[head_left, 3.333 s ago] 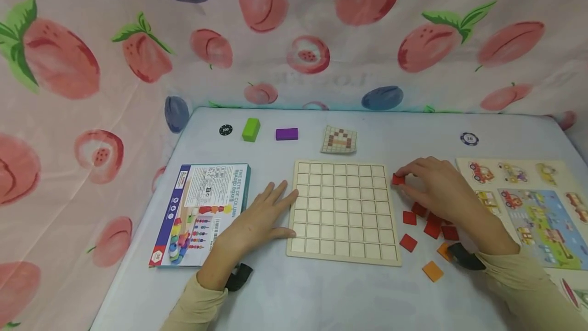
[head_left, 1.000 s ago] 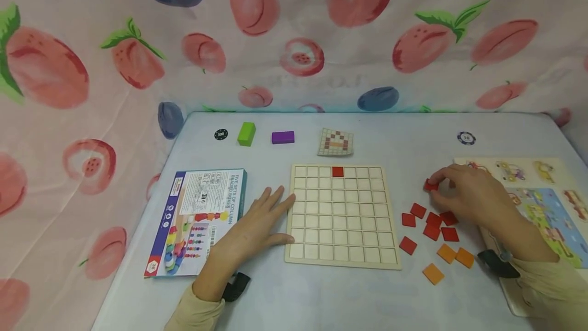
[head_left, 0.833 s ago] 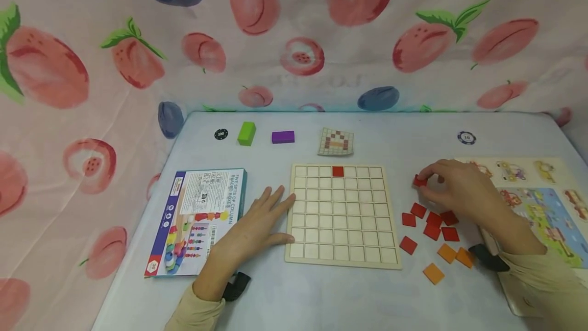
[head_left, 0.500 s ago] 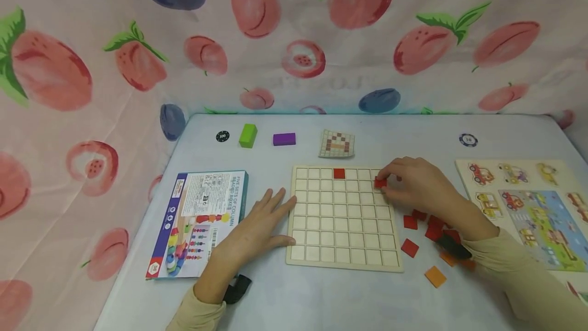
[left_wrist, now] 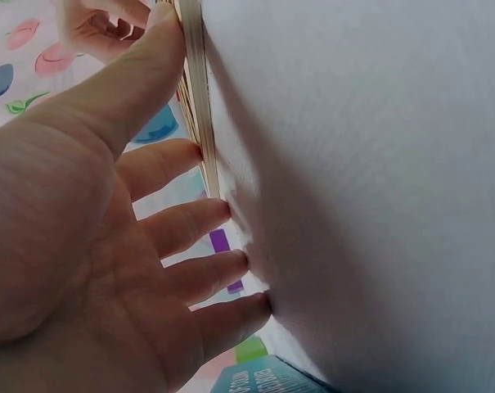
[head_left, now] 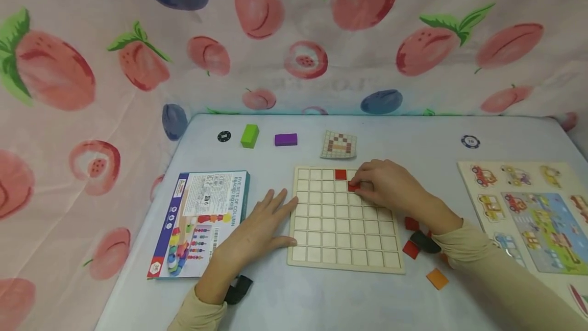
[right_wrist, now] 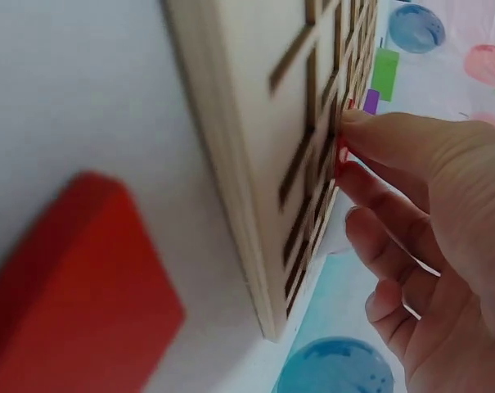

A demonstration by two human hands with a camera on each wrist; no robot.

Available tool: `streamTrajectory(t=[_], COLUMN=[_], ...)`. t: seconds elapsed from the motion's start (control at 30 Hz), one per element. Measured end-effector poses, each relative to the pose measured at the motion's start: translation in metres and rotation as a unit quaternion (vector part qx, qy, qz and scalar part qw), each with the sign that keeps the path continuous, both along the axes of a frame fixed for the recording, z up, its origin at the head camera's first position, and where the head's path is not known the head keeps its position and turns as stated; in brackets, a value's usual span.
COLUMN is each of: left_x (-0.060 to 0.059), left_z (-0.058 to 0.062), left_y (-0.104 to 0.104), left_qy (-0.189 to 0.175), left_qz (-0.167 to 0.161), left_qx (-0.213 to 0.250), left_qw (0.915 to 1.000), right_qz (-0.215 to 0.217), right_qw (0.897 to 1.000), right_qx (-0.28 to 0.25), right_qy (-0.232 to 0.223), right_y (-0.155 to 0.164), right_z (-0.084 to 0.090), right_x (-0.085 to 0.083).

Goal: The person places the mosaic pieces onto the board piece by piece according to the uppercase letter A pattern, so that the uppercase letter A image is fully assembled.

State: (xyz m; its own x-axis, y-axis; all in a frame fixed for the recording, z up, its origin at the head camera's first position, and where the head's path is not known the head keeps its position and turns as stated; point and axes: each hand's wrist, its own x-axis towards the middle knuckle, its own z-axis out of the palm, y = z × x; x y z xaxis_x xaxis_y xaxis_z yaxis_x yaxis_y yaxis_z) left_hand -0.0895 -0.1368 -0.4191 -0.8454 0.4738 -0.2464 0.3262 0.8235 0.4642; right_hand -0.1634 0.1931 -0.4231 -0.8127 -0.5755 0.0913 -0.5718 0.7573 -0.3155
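A wooden grid board (head_left: pixel 317 257) lies in the middle of the table, with one red square tile (head_left: pixel 340 174) in its top row. Between the thumb and index finger of my right hand (head_left: pixel 390 188) is a second red tile (head_left: pixel 352 187), over the second row, just right of and below the first. My left hand (head_left: pixel 254 229) lies with fingers spread, its thumb and index finger touching the board's left edge. Loose red tiles (head_left: pixel 411 250) and an orange tile (head_left: pixel 437 279) lie right of the board, some hidden under my right forearm. A close red tile (right_wrist: pixel 96 286) fills the right wrist view's corner.
Beyond the board lie a small pattern card (head_left: pixel 339 145), a purple block (head_left: pixel 286 139), a green block (head_left: pixel 250 136) and two chips. A flat printed box (head_left: pixel 202 223) is at left; a picture puzzle board (head_left: pixel 500 178) is at right.
One red tile has come to lie in the top row. My right hand has since carried another red tile leftward from the pile onto the board. My left hand stays by the board's edge.
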Motion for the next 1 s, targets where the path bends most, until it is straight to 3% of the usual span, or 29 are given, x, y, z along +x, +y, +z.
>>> streamTrajectory(t=[0.27, 0.7, 1.0], left_x=[0.0, 0.001, 0.0], left_z=[-0.001, 0.001, 0.0], left_y=[0.001, -0.001, 0.001], left_qy=[-0.001, -0.015, -0.018], left_qz=[0.001, 0.008, 0.011], left_qx=[0.008, 0.01, 0.007], left_qw=[1.0, 0.9998, 0.9997], right_qz=[-0.014, -0.127, -0.099], right_qw=[1.0, 0.989, 0.992], right_qx=[0.023, 0.059, 0.064], right_qy=[-0.008, -0.049, -0.033], right_y=[0.019, 0.096, 0.115], right_z=[0.003, -0.001, -0.002], right_x=[0.007, 0.055, 0.064])
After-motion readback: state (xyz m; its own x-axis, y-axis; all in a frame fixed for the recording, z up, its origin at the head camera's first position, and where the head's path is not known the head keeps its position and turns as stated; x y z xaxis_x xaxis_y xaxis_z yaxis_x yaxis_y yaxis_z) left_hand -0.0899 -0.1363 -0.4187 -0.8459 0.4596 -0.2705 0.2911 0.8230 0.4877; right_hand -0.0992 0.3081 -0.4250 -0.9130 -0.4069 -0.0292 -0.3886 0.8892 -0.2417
